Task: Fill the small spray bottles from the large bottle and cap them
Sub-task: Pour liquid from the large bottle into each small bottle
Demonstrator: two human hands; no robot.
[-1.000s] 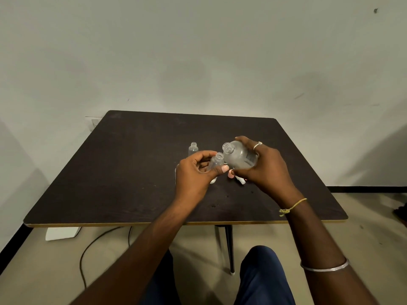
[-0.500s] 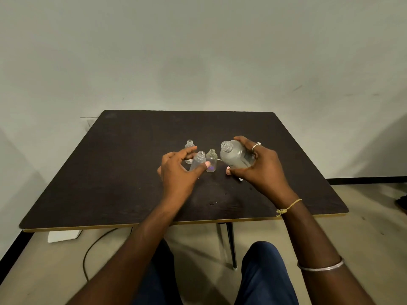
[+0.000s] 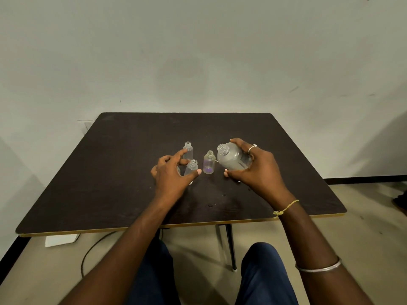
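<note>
Left hand [image 3: 169, 175]: curled round a tilted small bottle [image 3: 191, 167].
Right hand [image 3: 257, 170]: gripping the tilted, uncapped large bottle [image 3: 232, 158].
Table [image 3: 110, 183]: hands near centre, well apart from edges.
Hidden: small bottle's base, behind thumb.

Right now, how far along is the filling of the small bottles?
Done: perhaps the middle small bottle, standing open; its level is unclear. In hand: the left hand holds a tilted small bottle, the right hand the uncapped large bottle. Left: the far small bottle and capping all three.
</note>
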